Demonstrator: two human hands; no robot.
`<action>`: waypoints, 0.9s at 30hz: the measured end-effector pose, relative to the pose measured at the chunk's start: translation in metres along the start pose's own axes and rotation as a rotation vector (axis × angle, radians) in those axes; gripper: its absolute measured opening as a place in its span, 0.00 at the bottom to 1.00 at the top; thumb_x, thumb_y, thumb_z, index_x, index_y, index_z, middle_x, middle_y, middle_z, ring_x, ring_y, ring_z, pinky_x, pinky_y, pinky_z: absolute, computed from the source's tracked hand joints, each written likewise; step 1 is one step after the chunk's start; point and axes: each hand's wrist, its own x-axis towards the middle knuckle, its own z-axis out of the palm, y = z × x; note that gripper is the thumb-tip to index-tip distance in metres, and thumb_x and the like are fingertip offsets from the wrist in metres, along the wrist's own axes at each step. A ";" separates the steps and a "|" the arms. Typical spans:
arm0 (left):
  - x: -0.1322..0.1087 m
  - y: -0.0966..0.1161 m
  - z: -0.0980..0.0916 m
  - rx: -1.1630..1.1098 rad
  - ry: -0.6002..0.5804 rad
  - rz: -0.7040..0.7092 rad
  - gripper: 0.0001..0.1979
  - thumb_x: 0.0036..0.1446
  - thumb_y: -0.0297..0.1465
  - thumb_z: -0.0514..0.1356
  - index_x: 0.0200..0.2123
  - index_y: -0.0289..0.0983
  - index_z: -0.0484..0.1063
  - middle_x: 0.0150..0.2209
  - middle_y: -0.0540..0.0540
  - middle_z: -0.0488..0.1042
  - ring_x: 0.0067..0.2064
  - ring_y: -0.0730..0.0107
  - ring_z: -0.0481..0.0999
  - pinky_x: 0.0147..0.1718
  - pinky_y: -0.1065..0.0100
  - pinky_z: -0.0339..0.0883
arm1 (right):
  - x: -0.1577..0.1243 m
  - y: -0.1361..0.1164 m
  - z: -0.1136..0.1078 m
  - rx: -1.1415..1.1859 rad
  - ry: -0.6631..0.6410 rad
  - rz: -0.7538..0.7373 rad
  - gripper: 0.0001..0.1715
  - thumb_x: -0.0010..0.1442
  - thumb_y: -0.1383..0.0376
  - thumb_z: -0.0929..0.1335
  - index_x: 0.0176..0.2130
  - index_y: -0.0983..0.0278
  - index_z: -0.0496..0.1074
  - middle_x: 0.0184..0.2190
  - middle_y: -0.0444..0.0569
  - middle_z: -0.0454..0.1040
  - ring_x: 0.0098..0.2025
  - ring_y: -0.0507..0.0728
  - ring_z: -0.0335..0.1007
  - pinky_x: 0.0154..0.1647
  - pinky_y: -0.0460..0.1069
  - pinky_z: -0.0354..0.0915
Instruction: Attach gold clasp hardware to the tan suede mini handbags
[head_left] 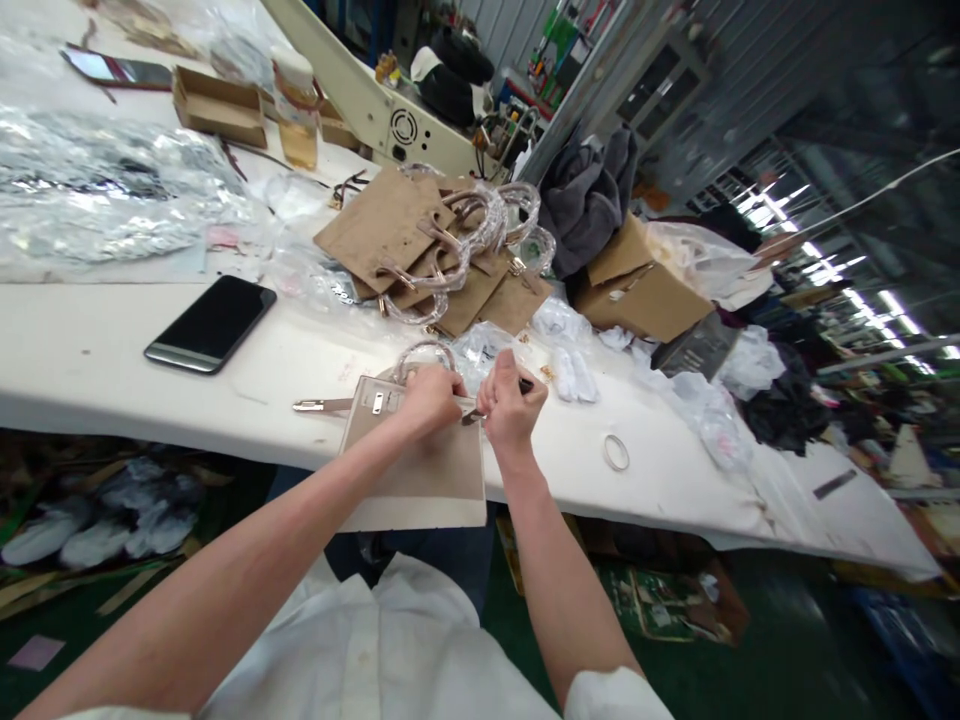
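Gripping the flat beige leather-look bag with my left hand, I should guide the slim dark-handled metal tool, clenched in my right hand, gently past its face.

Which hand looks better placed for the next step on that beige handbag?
Probably the right hand: it grips a dark-handled tool, its tip near the top edge of the beige handbag. The left hand is on the handbag, seemingly steadying it.

Green floor, seemingly corrugated wall
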 end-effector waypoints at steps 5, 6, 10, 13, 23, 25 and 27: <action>-0.002 0.000 0.000 0.021 0.004 0.012 0.13 0.53 0.22 0.69 0.40 0.41 0.88 0.43 0.44 0.86 0.50 0.52 0.82 0.55 0.59 0.71 | 0.011 0.001 -0.007 0.015 0.002 0.056 0.42 0.66 0.38 0.73 0.18 0.59 0.56 0.14 0.37 0.53 0.15 0.48 0.48 0.15 0.47 0.50; -0.002 0.001 0.000 0.024 0.008 0.012 0.13 0.52 0.22 0.69 0.41 0.41 0.88 0.43 0.43 0.86 0.50 0.52 0.82 0.55 0.59 0.71 | 0.019 -0.001 -0.009 0.065 0.009 0.100 0.43 0.65 0.37 0.74 0.19 0.59 0.54 0.13 0.36 0.51 0.14 0.47 0.45 0.13 0.46 0.47; -0.006 0.001 -0.001 0.018 0.032 0.029 0.15 0.52 0.21 0.69 0.43 0.39 0.88 0.45 0.42 0.86 0.52 0.51 0.82 0.57 0.58 0.70 | 0.053 -0.003 -0.013 0.182 0.084 0.208 0.45 0.58 0.36 0.77 0.20 0.58 0.50 0.13 0.33 0.48 0.13 0.46 0.41 0.11 0.45 0.41; -0.009 0.001 -0.002 -0.017 0.033 0.039 0.15 0.52 0.21 0.68 0.43 0.38 0.88 0.45 0.41 0.86 0.52 0.51 0.82 0.55 0.59 0.71 | 0.068 0.005 -0.005 0.170 0.064 0.308 0.46 0.56 0.34 0.78 0.20 0.58 0.50 0.13 0.33 0.48 0.13 0.45 0.41 0.10 0.45 0.40; -0.008 -0.001 0.001 -0.013 0.043 0.036 0.17 0.51 0.21 0.68 0.44 0.42 0.88 0.44 0.42 0.86 0.52 0.51 0.81 0.55 0.58 0.70 | 0.048 0.008 0.012 0.002 -0.109 0.202 0.43 0.63 0.37 0.76 0.19 0.58 0.53 0.13 0.35 0.50 0.13 0.46 0.45 0.10 0.45 0.43; -0.006 -0.002 0.003 -0.005 0.035 0.042 0.18 0.51 0.21 0.69 0.43 0.42 0.88 0.44 0.42 0.86 0.52 0.50 0.80 0.56 0.57 0.70 | 0.034 0.010 0.009 -0.024 -0.084 0.111 0.42 0.66 0.39 0.74 0.19 0.59 0.55 0.13 0.36 0.52 0.13 0.47 0.48 0.12 0.46 0.46; -0.003 -0.003 0.005 0.016 0.029 0.044 0.17 0.52 0.22 0.69 0.43 0.42 0.89 0.45 0.41 0.85 0.53 0.48 0.80 0.58 0.54 0.69 | 0.019 0.010 0.005 -0.048 -0.044 0.024 0.41 0.69 0.41 0.73 0.19 0.59 0.57 0.14 0.38 0.54 0.14 0.48 0.51 0.14 0.47 0.49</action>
